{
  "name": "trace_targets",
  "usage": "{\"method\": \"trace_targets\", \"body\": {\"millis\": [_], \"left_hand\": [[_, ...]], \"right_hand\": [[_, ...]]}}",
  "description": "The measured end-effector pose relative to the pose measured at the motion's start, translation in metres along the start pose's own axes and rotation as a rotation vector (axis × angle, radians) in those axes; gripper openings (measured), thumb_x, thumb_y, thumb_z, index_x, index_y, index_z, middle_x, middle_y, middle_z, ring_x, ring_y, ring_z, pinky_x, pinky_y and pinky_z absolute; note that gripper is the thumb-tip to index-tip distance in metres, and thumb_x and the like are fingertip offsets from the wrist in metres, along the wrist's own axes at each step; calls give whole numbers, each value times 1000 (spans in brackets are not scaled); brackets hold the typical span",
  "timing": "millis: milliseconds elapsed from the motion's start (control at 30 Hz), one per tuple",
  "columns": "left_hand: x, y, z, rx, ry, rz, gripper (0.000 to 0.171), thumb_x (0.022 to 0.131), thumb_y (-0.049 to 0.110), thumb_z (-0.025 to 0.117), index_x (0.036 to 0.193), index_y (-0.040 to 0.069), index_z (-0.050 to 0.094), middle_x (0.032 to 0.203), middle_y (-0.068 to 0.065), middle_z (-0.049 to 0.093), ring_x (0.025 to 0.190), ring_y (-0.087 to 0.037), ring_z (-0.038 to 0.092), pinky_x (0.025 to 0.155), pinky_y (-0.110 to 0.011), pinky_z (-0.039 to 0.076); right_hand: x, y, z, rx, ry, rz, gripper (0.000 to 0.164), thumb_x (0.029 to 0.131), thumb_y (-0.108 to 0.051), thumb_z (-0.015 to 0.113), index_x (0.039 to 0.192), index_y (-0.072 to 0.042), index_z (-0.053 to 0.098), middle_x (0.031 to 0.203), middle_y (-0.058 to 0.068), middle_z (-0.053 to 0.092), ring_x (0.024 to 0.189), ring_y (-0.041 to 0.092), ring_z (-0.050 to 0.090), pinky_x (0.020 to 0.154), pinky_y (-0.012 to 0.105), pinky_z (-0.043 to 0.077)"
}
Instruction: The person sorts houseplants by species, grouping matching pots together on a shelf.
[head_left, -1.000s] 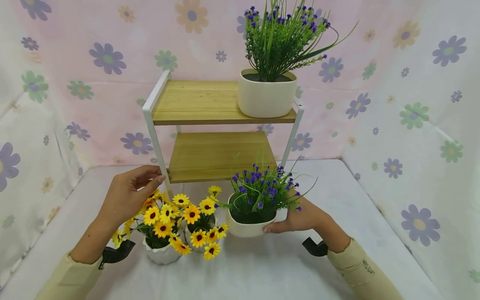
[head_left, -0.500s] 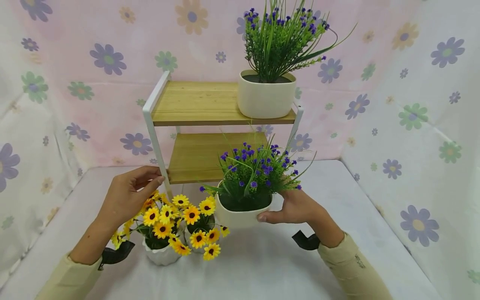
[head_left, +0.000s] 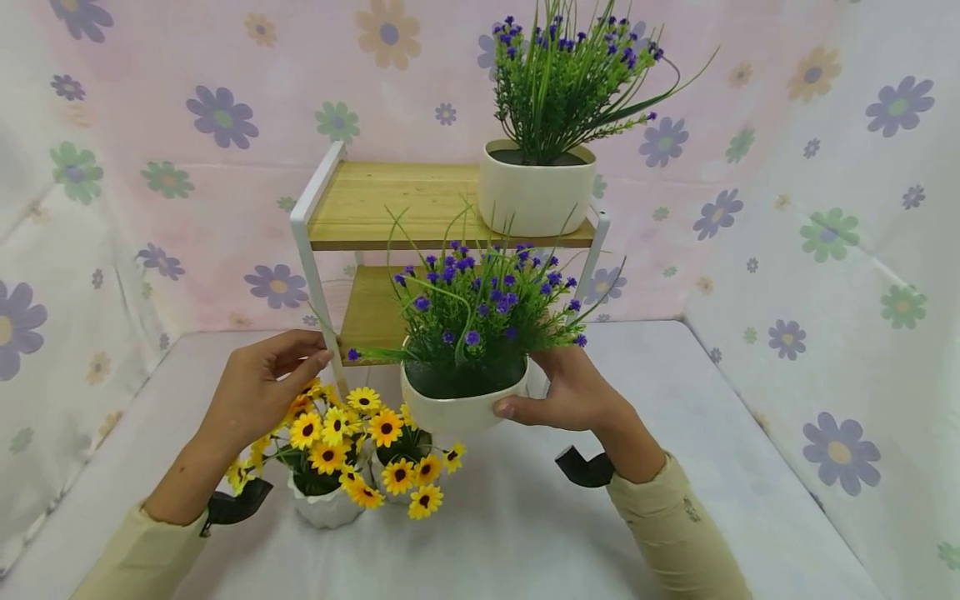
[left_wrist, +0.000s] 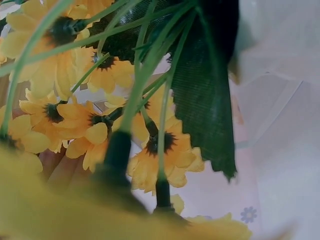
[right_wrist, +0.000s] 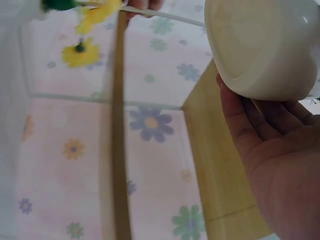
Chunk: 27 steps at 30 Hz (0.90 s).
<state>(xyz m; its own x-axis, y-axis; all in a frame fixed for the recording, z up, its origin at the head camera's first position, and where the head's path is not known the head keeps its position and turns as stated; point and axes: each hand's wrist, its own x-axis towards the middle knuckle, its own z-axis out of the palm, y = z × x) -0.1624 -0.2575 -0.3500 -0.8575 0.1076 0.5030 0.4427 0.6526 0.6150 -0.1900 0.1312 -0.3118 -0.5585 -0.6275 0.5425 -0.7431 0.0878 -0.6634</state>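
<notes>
My right hand (head_left: pixel 581 393) grips the right side of a cream oval pot (head_left: pixel 459 412) of purple-flowered greenery (head_left: pixel 480 308). That pot is raised off the table, in front of the lower wooden shelf (head_left: pixel 367 329). Seen from below in the right wrist view, the pot (right_wrist: pixel 260 50) rests against the curled fingers of the hand (right_wrist: pixel 285 160). On the left, my left hand (head_left: pixel 258 387) holds the front left leg (head_left: pixel 318 292) of the white-framed shelf rack between thumb and fingers. Yellow artificial flowers (left_wrist: pixel 165 155) hide most of that hand in the left wrist view.
A similar purple-flowered pot (head_left: pixel 536 196) stands on the right of the top shelf (head_left: pixel 397 196). Two yellow-flowered pots, one in a white ruffled pot (head_left: pixel 326 508), stand on the white-covered table (head_left: pixel 525 542) before the rack. Flower-patterned cloth (head_left: pixel 187 267) encloses the back and sides.
My right hand has lifted the purple-flowered pot and carried it leftward, so it now covers more of the lower shelf. My left hand has stayed at the rack's leg.
</notes>
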Motion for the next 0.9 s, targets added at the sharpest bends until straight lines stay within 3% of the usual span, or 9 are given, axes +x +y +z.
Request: {"method": "trace_targets", "body": {"millis": [33,200,367,700,900], "left_hand": [[0,0,0,1,-1,0,21,102,11,73,122,5,76,108,-15,80,102,-41,76,86,-1,46],[0,0,2,2,-6,-10,22,103,12,72,123,5,76,109,-15,79,102,-40,76,86,0,45],[0,1,1,5,-9,-11,21,103,12,72,122,5,76,107,-14,79,101,-40,77,85,0,45],[0,2,1,-10,-11,-9,20,102,9,72,122,5,76,107,-14,79,102,-40,76,84,-2,47],[0,1,0,-5,-5,-11,21,102,9,72,122,6,76,108,-15,79,103,-41,76,84,-1,47]], "right_hand": [[3,-1,0,8,9,-30,111,88,-70,73,164,-3,28,160,16,48,144,34,51,117,63,41],[19,-9,-2,35,35,-134,109,92,-64,73,162,6,27,157,24,48,141,32,54,116,53,46],[41,-22,-5,85,47,-202,108,93,-60,74,162,8,25,159,26,44,146,32,48,121,51,41],[80,-46,-12,114,124,-259,99,96,-63,69,151,14,39,142,26,57,124,30,63,106,49,56],[101,-56,-12,117,140,-250,105,96,-69,64,157,10,34,148,22,54,130,27,62,106,46,57]]}}
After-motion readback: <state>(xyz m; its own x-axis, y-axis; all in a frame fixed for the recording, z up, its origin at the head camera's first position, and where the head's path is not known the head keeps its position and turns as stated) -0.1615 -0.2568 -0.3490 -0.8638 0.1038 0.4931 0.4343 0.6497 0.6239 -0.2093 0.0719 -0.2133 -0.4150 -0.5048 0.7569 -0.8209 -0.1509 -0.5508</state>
